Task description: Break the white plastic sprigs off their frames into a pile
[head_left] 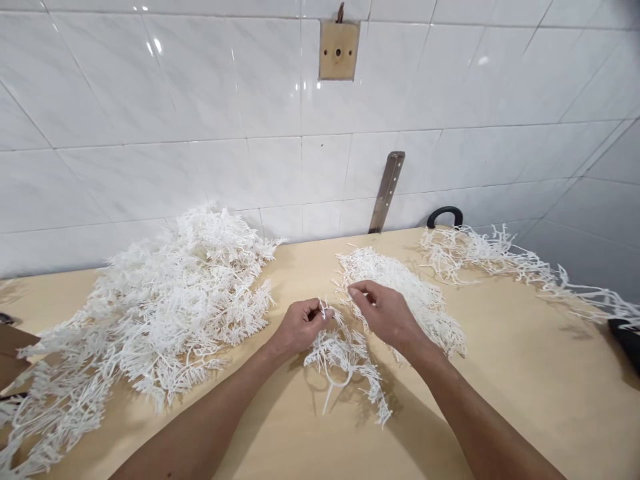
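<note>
Pinched between the fingers of my left hand (305,325) is a white branching strand (345,353), which hangs down over the table in a loose tangle with a thin loop. My right hand (383,310) is a little to the right and slightly higher, its thumb and index finger close together; whether anything thin is between them is too small to tell. A flat heap of short white pieces (410,293) lies behind and beside my right hand. To the left rises a large pile of white branching strands (185,300).
More white strands (485,253) stretch along the right side of the wooden table (530,373). Near the tiled wall are a black curved handle (445,212) and an upright metal strip (387,190). A black object (625,343) sits at the right edge, a brown box (11,353) at the left.
</note>
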### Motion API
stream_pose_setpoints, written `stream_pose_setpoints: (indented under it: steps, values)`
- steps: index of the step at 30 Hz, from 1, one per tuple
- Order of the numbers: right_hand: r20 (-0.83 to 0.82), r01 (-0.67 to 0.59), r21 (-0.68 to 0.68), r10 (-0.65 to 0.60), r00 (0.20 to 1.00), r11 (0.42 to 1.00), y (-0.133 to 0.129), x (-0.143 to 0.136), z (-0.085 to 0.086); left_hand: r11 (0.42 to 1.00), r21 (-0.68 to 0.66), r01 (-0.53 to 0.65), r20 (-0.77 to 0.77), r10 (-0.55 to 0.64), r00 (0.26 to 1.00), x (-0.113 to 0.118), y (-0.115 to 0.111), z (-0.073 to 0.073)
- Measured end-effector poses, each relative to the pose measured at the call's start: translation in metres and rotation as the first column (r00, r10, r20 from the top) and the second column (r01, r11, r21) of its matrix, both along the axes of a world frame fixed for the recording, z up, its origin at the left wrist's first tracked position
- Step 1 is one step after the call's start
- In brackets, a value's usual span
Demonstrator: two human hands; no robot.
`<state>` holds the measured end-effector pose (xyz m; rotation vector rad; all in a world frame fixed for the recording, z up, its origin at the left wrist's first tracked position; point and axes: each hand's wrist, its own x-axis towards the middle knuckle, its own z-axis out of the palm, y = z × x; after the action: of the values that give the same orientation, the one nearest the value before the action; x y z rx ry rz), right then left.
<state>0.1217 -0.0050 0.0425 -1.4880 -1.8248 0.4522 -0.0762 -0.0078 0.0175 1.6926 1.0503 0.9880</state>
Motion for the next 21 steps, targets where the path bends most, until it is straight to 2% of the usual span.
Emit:
stream_pose_setpoints:
  steps: [2,5,13,21]
  values:
    - [-0.025,-0.135,-0.079,0.133,0.991,0.988,-0.007,-0.009,0.004,1.000,0.009,0.007,-0.006,-0.007,1.000,0.000,0.000,-0.001]
    - [-0.011,-0.203,-0.104,0.203,0.979,0.974,-0.013,-0.017,0.007,1.000,0.022,0.016,-0.009,-0.016,1.000,0.000,0.001,-0.003]
    - [0.058,-0.171,-0.073,0.175,0.983,0.983,-0.013,-0.018,0.006,1.000,0.019,0.017,-0.018,-0.017,1.000,0.002,0.000,0.000]
    - [0.126,-0.166,-0.054,0.172,0.977,0.985,-0.015,-0.018,0.005,0.998,0.056,0.010,-0.111,-0.004,0.994,0.003,-0.005,0.001]
